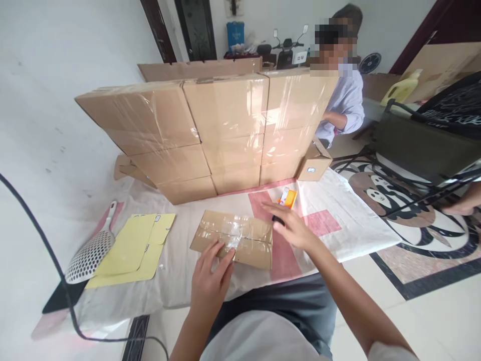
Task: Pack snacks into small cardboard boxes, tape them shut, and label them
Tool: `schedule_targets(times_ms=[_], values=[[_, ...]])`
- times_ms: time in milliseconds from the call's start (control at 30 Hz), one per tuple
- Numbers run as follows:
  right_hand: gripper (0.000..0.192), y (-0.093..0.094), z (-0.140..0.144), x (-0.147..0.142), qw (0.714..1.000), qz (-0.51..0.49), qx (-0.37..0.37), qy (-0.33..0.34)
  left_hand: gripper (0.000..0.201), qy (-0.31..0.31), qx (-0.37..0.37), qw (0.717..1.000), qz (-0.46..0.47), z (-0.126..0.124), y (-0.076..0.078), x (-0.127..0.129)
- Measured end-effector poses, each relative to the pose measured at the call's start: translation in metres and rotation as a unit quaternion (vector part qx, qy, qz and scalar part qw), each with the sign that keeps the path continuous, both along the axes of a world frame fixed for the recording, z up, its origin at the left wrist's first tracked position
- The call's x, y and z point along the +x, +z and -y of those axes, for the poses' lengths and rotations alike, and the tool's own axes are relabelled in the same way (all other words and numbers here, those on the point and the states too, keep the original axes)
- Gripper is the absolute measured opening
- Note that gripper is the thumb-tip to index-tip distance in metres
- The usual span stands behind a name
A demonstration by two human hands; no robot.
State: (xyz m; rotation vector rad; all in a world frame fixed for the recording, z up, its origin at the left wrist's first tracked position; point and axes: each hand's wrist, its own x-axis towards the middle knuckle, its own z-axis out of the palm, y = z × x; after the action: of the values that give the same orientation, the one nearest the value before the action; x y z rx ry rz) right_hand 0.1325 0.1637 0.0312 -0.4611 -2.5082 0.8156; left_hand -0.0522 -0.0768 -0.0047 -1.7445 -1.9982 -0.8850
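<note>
The head camera looks forward and down from close above the table (176, 281).

Brown carton (248, 240), yellow sheets (130, 245), floor (417, 228) perhaps panda-patterned

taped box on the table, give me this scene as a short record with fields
box: taped box, lying flat on the table
left hand: fingers on its near side
right hand: at its right end, contact unclear
behind: stacked cartons
left: yellow sheets, white perforated scoop
beyond right hand: orange-and-white packet
</note>
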Motion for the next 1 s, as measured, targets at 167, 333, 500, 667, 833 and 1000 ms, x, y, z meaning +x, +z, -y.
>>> schedule_targets(times_ms=[167,333,500,667,833,1000], values=[[0.15,-0.049,0.067,0.015,0.998,-0.061,-0.024,-0.008,0.041,0.04,0.068,0.997,0.017,0.003,-0.025,0.009],[0.116,-0.058,0.093,0.007,0.988,-0.139,-0.018,-0.061,0.068,0.108,0.097,0.989,-0.041,0.008,-0.049,0.014],[0.089,-0.018,0.092,0.059,0.918,-0.307,-0.005,-0.251,0.097,0.166,0.104,0.979,-0.059,0.011,-0.067,-0.015],[0.089,-0.002,0.038,0.127,0.783,-0.276,0.162,-0.534,0.073,0.16,0.093,0.981,-0.06,0.006,-0.079,-0.051],[0.1,-0.032,-0.07,0.121,0.798,-0.074,0.09,-0.592,0.064,0.142,0.125,0.98,-0.066,0.012,-0.085,-0.064],[0.13,-0.008,-0.143,0.08,0.805,0.08,-0.039,-0.587,0.056,0.172,0.087,0.981,0.011,0.043,-0.097,-0.067]])
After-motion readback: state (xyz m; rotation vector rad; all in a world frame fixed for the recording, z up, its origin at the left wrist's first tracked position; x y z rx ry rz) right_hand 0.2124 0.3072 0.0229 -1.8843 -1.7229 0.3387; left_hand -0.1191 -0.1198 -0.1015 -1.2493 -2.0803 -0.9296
